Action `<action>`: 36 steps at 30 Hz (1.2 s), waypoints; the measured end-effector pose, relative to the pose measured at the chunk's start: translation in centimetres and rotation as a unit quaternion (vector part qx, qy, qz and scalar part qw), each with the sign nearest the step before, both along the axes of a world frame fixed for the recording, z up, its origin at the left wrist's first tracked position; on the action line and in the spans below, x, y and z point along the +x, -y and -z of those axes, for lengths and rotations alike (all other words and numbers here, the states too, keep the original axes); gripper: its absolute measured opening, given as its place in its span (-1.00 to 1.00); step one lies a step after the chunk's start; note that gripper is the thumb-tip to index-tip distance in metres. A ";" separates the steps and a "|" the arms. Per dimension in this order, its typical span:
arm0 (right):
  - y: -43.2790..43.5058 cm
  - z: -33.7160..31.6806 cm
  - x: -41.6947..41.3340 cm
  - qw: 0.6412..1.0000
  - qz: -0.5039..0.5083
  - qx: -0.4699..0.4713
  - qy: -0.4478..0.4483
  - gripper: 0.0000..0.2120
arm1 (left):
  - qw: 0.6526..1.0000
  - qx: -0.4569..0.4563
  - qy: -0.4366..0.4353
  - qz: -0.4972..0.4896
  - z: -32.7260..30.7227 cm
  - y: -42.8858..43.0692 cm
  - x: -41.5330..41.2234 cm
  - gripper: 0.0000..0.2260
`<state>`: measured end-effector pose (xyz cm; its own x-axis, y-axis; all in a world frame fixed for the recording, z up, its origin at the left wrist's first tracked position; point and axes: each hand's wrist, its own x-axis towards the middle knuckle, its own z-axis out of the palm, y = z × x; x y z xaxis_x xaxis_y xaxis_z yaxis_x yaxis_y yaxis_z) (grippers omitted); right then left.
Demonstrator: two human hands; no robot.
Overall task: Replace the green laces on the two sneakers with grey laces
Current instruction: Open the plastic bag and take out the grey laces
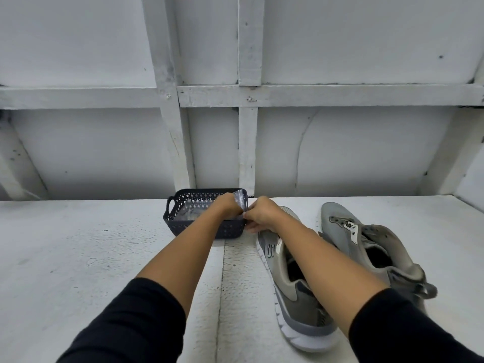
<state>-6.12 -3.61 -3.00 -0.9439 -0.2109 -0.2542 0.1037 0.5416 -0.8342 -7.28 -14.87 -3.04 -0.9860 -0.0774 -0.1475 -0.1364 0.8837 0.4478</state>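
Two grey sneakers lie on the white table, toes pointing away from me: the left sneaker point(296, 305) under my right forearm and the right sneaker point(348, 231) beside it. Neither shows a lace in its eyelets. My left hand point(227, 205) and my right hand point(262, 213) meet over the right end of a dark perforated basket point(199, 226). Both pinch a clear plastic packet point(239, 199) between them. What the packet holds I cannot make out.
Another clear packet point(191, 213) lies inside the basket. A white wall with raised battens rises right behind the table's far edge point(104, 199). Bare white tabletop point(78, 258) stretches to the left of the basket.
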 end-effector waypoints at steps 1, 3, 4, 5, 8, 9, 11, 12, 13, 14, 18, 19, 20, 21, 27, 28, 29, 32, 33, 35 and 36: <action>-0.1 0.1 -0.1 1.000 0.001 -0.002 0.000 -0.77 | 0.999 0.031 0.006 -0.009 0.2 -0.1 -0.2 -0.78; -0.2 0.2 -0.1 1.000 0.005 -0.003 0.003 -0.77 | 0.994 0.101 0.012 -0.039 0.3 -0.2 -0.6 -0.93; -0.3 0.3 -0.2 1.000 0.007 -0.003 0.003 -0.78 | 0.989 0.136 0.016 -0.055 0.5 -0.2 -1.0 -0.89; -0.3 0.3 -0.3 1.000 0.008 -0.004 0.003 -0.78 | 0.984 0.164 0.022 -0.065 0.5 -0.2 -1.1 -0.85; -0.5 0.4 -0.3 1.000 0.007 -0.006 0.003 -0.79 | 0.978 0.193 0.023 -0.076 0.2 -0.3 -0.9 -0.82; -0.5 0.4 -0.4 1.000 0.006 -0.007 0.003 -0.79 | 0.978 0.193 0.019 -0.077 0.2 -0.3 -0.8 -0.81; -0.4 0.4 -0.4 1.000 0.006 -0.009 0.005 -0.80 | 0.978 0.192 0.001 -0.085 0.1 -0.1 -0.6 -0.80; -0.4 0.4 -0.4 1.000 0.007 -0.009 0.005 -0.80 | 0.976 0.197 -0.010 -0.092 0.0 0.0 -0.5 -0.79; -0.3 0.3 -0.4 1.000 0.008 -0.008 0.006 -0.80 | 0.972 0.211 -0.022 -0.099 -0.2 0.2 -0.5 -0.76; -0.3 0.3 -0.3 1.000 0.010 -0.005 0.008 -0.80 | 0.966 0.234 -0.031 -0.104 -0.4 0.5 -0.4 -0.74; -0.2 -0.4 0.2 0.999 0.007 0.030 -0.012 -0.87 | 0.943 0.310 -0.044 -0.112 -2.8 1.8 0.1 -0.77; -0.3 -0.9 0.3 0.998 0.007 0.053 -0.034 -0.87 | 0.942 0.314 -0.048 -0.110 -3.5 2.1 0.4 -0.81; -0.4 -1.5 0.5 0.995 0.009 0.073 -0.063 -0.83 | 0.939 0.322 -0.053 -0.107 -4.2 2.4 0.7 -0.86; -0.5 -2.2 0.6 0.993 0.015 0.076 -0.093 -0.80 | 0.936 0.331 -0.058 -0.103 -4.8 2.6 0.9 -0.90; -1.5 -6.9 1.2 0.974 0.035 -0.216 -0.055 -0.82 | 0.903 0.418 -0.064 -0.074 -8.0 1.6 3.1 -0.91; -1.7 -7.4 1.5 0.969 0.030 -0.241 -0.042 -0.83 | 0.893 0.441 -0.058 -0.068 -8.5 1.1 3.5 -0.91; -2.0 -7.8 1.8 0.964 0.028 -0.261 -0.032 -0.83 | 0.882 0.465 -0.050 -0.065 -8.7 0.7 3.8 -0.91; -2.9 -8.2 2.4 0.959 0.040 -0.277 -0.034 -0.82 | 0.854 0.516 -0.027 -0.060 -9.0 -0.4 4.2 -0.95; -3.2 -8.1 2.5 0.960 0.051 -0.274 -0.039 -0.81 | 0.849 0.524 -0.020 -0.057 -8.9 -0.7 4.3 -0.94; -3.8 -7.8 2.3 0.960 0.072 -0.266 -0.045 -0.78 | 0.845 0.533 -0.009 -0.051 -8.7 -1.4 4.6 -0.92; -3.9 -7.6 2.2 0.962 0.080 -0.257 -0.048 -0.77 | 0.844 0.534 -0.007 -0.048 -8.5 -1.7 4.8 -0.91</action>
<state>-3.91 0.32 4.55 -0.9887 -0.1350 -0.0649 0.0601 0.0394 -0.9974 -2.52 -13.19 5.49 -0.9850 0.0124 -0.1723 -0.1727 -0.0407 0.9841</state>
